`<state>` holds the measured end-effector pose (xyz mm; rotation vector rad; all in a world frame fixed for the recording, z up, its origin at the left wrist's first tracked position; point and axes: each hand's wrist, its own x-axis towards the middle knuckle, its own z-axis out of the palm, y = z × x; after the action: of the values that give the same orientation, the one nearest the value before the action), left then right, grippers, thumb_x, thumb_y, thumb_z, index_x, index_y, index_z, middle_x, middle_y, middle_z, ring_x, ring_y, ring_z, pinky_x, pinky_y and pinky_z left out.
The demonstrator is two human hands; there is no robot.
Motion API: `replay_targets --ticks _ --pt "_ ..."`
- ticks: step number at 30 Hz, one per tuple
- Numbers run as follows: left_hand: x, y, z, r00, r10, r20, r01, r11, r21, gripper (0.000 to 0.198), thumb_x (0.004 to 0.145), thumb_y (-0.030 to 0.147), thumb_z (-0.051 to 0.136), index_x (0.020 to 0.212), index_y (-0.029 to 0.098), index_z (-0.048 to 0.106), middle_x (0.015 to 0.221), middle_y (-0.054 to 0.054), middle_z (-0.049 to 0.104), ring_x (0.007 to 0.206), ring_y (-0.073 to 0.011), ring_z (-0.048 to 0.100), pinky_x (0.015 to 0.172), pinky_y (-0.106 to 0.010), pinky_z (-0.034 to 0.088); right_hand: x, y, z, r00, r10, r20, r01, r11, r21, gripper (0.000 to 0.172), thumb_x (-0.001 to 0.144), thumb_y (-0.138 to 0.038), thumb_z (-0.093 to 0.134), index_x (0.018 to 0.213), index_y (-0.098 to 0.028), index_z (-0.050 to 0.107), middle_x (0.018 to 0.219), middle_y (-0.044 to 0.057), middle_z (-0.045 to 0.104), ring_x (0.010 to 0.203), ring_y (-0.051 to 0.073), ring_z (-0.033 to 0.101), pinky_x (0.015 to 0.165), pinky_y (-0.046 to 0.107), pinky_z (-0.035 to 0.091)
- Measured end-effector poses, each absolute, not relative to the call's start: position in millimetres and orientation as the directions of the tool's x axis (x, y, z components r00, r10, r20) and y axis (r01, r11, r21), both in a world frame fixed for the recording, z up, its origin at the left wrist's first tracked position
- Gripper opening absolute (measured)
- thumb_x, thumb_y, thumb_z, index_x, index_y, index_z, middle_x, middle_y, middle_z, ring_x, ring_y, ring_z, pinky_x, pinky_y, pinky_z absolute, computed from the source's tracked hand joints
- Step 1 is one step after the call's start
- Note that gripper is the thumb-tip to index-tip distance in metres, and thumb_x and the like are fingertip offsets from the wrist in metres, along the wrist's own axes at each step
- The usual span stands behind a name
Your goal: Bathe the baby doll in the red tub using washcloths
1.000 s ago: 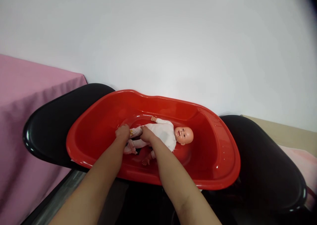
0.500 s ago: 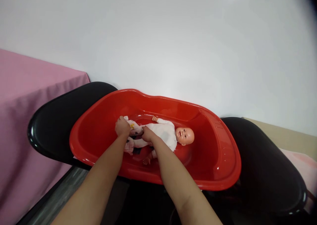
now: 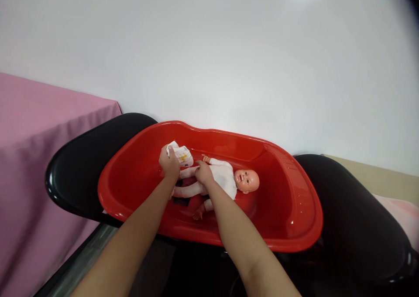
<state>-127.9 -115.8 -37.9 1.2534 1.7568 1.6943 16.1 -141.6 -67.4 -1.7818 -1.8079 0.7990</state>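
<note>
A baby doll (image 3: 225, 178) in a white top lies on its back in a red plastic tub (image 3: 284, 218), head to the right. My left hand (image 3: 169, 162) is closed on a small white garment with yellow print (image 3: 182, 155), lifted above the doll's legs. My right hand (image 3: 203, 173) rests closed on the doll's waist and holds it down. The doll's bare legs (image 3: 186, 190) stretch to the left under my left wrist.
The tub sits across two black rounded seats (image 3: 78, 166) (image 3: 353, 218) against a white wall. A pink cloth-covered surface (image 3: 36, 166) stands at the left. A beige surface with pink cloth (image 3: 393, 192) lies at the far right.
My left hand has pulled the small white garment off the doll's legs and raised it up and to the right. The doll's legs now show bare. My right hand stayed on the doll.
</note>
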Motion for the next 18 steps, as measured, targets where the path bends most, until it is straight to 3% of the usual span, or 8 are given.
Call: replay_targets --ticks 2,6,8,11,15,18 --pt "-126 -117 -39 -0.486 0.813 0.321 0.336 -0.165 0.927 0.034 0.115 0.039 0.042 0.121 0.017 0.068 0.121 -0.010 0.076 0.109 -0.0232 0.071 0.098 -0.033 0.057 32 -135 -64 0.048 0.999 -0.026 0.768 -0.053 -0.638 0.058 0.102 -0.007 0.038 0.156 -0.011 0.058 0.162 0.013 0.061 0.147 0.022 0.056 0.123 0.030 0.041" --pt "-120 -118 -43 -0.396 0.838 0.376 0.363 -0.233 0.902 0.034 0.115 0.036 0.043 0.126 0.017 0.070 0.129 -0.012 0.076 0.120 -0.0252 0.071 0.110 -0.038 0.054 67 -126 -65 0.127 0.990 -0.059 0.909 -0.140 -0.391 0.054 0.108 -0.018 0.032 0.149 -0.017 0.068 0.159 0.015 0.062 0.143 0.029 0.057 0.118 0.038 0.046" --pt "-117 -118 -46 -0.351 0.848 0.396 0.353 -0.272 0.895 0.034 0.115 0.036 0.044 0.127 0.017 0.070 0.130 -0.012 0.076 0.122 -0.0256 0.071 0.112 -0.039 0.054 81 -120 -68 0.117 0.988 -0.099 0.927 -0.144 -0.346 0.050 0.110 -0.027 0.038 0.143 -0.020 0.074 0.156 0.016 0.064 0.144 0.034 0.056 0.118 0.046 0.045" --pt "-113 -119 -48 -0.279 0.864 0.420 0.382 -0.302 0.874 0.034 0.115 0.032 0.047 0.128 0.014 0.072 0.131 -0.014 0.076 0.124 -0.0264 0.070 0.114 -0.040 0.052 93 -107 -76 0.063 0.984 -0.168 0.939 -0.115 -0.323 0.047 0.111 -0.040 0.046 0.141 -0.026 0.078 0.161 0.014 0.062 0.149 0.039 0.052 0.127 0.058 0.034" --pt "-110 -121 -52 -0.210 0.877 0.432 0.373 -0.336 0.865 0.036 0.115 0.030 0.047 0.131 0.010 0.072 0.134 -0.017 0.076 0.128 -0.0278 0.069 0.116 -0.042 0.051 97 -88 -82 0.013 0.952 -0.307 0.962 -0.096 -0.256 0.060 0.113 -0.055 0.044 0.163 -0.028 0.060 0.178 0.015 0.041 0.165 0.039 0.035 0.136 0.061 0.016" --pt "-109 -121 -54 -0.183 0.920 0.348 0.319 -0.279 0.906 0.040 0.115 0.035 0.046 0.136 0.013 0.071 0.138 -0.016 0.075 0.129 -0.0292 0.069 0.116 -0.043 0.051 96 -80 -82 0.009 0.941 -0.337 0.966 -0.095 -0.239 0.063 0.113 -0.059 0.043 0.168 -0.029 0.054 0.182 0.014 0.034 0.169 0.036 0.029 0.137 0.059 0.014"
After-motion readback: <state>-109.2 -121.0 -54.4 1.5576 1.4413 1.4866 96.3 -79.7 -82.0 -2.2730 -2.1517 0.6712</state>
